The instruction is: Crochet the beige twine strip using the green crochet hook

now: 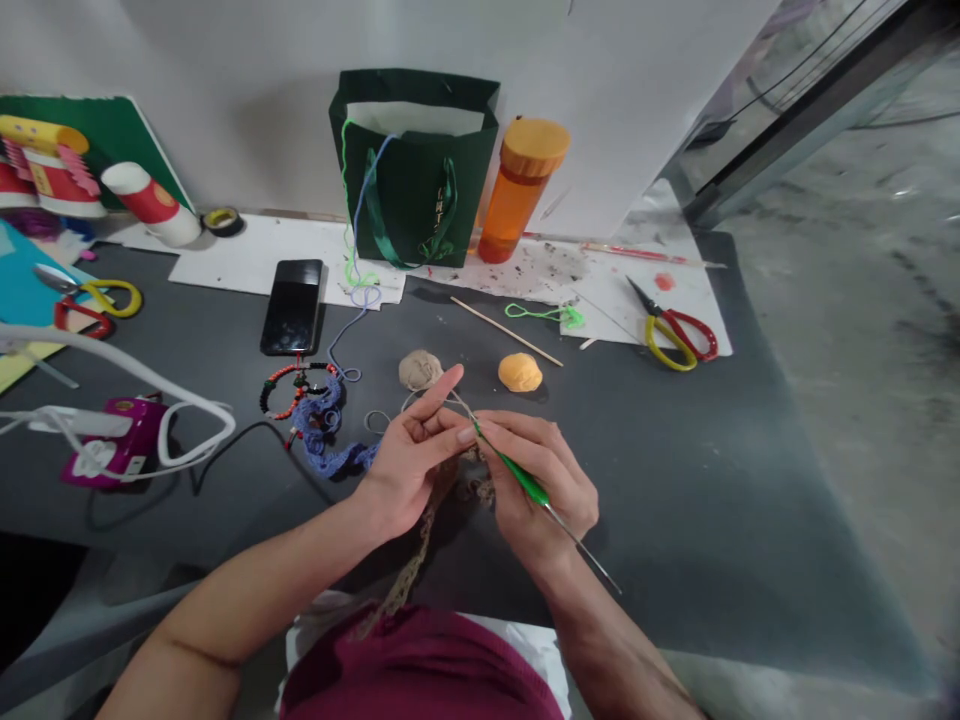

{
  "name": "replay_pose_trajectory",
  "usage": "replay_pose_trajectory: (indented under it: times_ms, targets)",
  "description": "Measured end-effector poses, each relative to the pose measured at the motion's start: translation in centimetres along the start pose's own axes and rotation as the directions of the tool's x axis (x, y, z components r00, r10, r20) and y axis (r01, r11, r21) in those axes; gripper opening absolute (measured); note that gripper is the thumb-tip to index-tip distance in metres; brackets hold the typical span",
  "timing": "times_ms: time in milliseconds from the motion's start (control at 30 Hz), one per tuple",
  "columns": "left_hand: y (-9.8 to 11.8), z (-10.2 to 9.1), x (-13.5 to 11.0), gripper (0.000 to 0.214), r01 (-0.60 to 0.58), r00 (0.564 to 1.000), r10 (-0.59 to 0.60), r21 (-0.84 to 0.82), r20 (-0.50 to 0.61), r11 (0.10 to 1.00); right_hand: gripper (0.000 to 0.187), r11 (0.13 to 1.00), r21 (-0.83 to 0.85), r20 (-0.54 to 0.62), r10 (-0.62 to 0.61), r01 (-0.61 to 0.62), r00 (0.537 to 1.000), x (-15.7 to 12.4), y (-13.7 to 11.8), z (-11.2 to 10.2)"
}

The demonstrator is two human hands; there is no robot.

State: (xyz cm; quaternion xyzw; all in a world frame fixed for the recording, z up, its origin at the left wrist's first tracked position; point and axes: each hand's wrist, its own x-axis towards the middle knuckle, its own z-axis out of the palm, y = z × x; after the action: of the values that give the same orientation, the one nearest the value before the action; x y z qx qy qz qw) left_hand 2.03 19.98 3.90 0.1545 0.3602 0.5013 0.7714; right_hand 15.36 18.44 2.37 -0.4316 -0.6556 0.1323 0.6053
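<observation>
My right hand (541, 480) grips a crochet hook (529, 483) with a green handle, its tip pointing up and left toward my other hand. Beige crochet work (420, 550) is pinched in my left hand (412, 450), with the index finger raised and yarn running by it. The work trails down past the table edge onto my lap; part of it is hidden behind my fingers. Just beyond my hands lie a beige yarn ball (420, 370) and a yellow yarn ball (520, 372). Blue crochet work (322, 430) sits left of my left hand.
A green paper bag (420, 190) and an orange bottle (521, 190) stand against the wall. Scissors (675, 330) lie right, more scissors (94, 300) left. A phone (292, 305), a beaded bracelet (281, 390), a wooden stick (506, 331) and a purple power adapter (120, 440) are on the table.
</observation>
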Motion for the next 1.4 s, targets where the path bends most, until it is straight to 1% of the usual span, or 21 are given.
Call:
replay_pose_trajectory:
  times_ms: [33, 133, 200, 333, 433, 533, 633, 767, 833, 900, 967, 1067, 1167, 1233, 1300, 1400]
  targets:
    - [0.0, 0.0, 0.0, 0.059, 0.015, 1.0, -0.015, -0.018, 0.006, 1.0, 0.023, 1.0, 0.017, -0.015, 0.013, -0.013, 1.0, 0.0, 0.0, 0.1]
    - [0.1, 0.0, 0.0, 0.06, 0.039, 0.999, -0.038, -0.044, 0.019, 0.998, 0.02, 0.986, 0.107, -0.058, 0.135, -0.128, 0.989, -0.2, -0.2, 0.2]
    - [0.1, -0.1, 0.0, 0.065, 0.054, 0.998, -0.053, -0.042, 0.023, 0.998, 0.015, 0.973, 0.111, -0.083, 0.214, -0.205, 0.973, -0.3, -0.3, 0.2]
    - [0.1, -0.2, 0.0, 0.074, 0.082, 0.997, -0.082, -0.017, 0.004, 0.996, 0.009, 0.94, 0.116, -0.117, 0.333, -0.32, 0.936, -0.6, -0.5, 0.0]
    - [0.2, -0.3, 0.1, 0.071, 0.076, 0.997, -0.076, -0.013, 0.006, 0.997, 0.006, 0.913, 0.146, -0.13, 0.399, -0.38, 0.908, -0.8, -0.2, -0.2]
    - [0.2, -0.4, 0.1, 0.067, 0.083, 0.996, -0.083, -0.012, 0.018, 0.996, 0.006, 0.892, 0.204, -0.139, 0.434, -0.404, 0.89, -0.7, 0.2, -0.4]
    - [0.2, -0.3, 0.1, 0.062, 0.11, 0.993, -0.11, -0.017, 0.035, 0.994, 0.01, 0.841, 0.298, -0.077, 0.494, -0.453, 0.866, -0.3, 0.6, -0.3]
    - [0.3, -0.1, 0.1, 0.052, 0.112, 0.989, -0.11, -0.015, 0.103, 0.994, 0.019, 0.703, 0.429, 0.073, 0.599, -0.567, 0.797, 0.2, 0.7, 0.1]
    - [0.3, 0.0, 0.0, 0.053, 0.106, 0.989, -0.104, -0.011, 0.107, 0.994, 0.018, 0.653, 0.477, 0.116, 0.617, -0.588, 0.779, 0.1, 0.7, 0.4]
    - [0.2, 0.1, 0.0, 0.055, 0.113, 0.99, -0.112, -0.004, 0.08, 0.994, 0.017, 0.646, 0.497, 0.12, 0.609, -0.579, 0.784, -0.2, 0.6, 0.6]
    - [0.2, 0.0, -0.1, 0.057, 0.113, 0.992, -0.113, 0.004, 0.057, 0.994, 0.018, 0.669, 0.481, 0.089, 0.606, -0.567, 0.79, -0.4, 0.6, 0.7]
    - [0.0, -0.2, -0.1, 0.063, 0.085, 0.994, -0.087, 0.036, 0.062, 0.996, 0.019, 0.683, 0.455, 0.033, 0.629, -0.572, 0.777, -0.5, 0.8, 0.8]
    - [-0.1, -0.3, 0.0, 0.069, 0.068, 0.995, -0.074, 0.089, 0.067, 0.994, 0.02, 0.65, 0.472, 0.053, 0.654, -0.596, 0.755, -0.3, 1.0, 0.7]
    - [-0.2, -0.4, 0.1, 0.07, 0.052, 0.997, -0.058, 0.107, 0.057, 0.993, 0.02, 0.638, 0.482, 0.076, 0.653, -0.601, 0.754, -0.3, 1.2, 0.6]
    - [-0.2, -0.4, 0.1, 0.071, 0.021, 0.999, -0.025, 0.116, 0.037, 0.993, 0.019, 0.654, 0.473, 0.081, 0.636, -0.591, 0.768, -0.3, 1.2, 0.6]
    - [-0.3, -0.4, 0.1, 0.072, -0.019, 1.0, 0.018, 0.14, 0.009, 0.99, 0.014, 0.725, 0.409, 0.073, 0.58, -0.555, 0.811, -0.3, 1.0, 0.4]
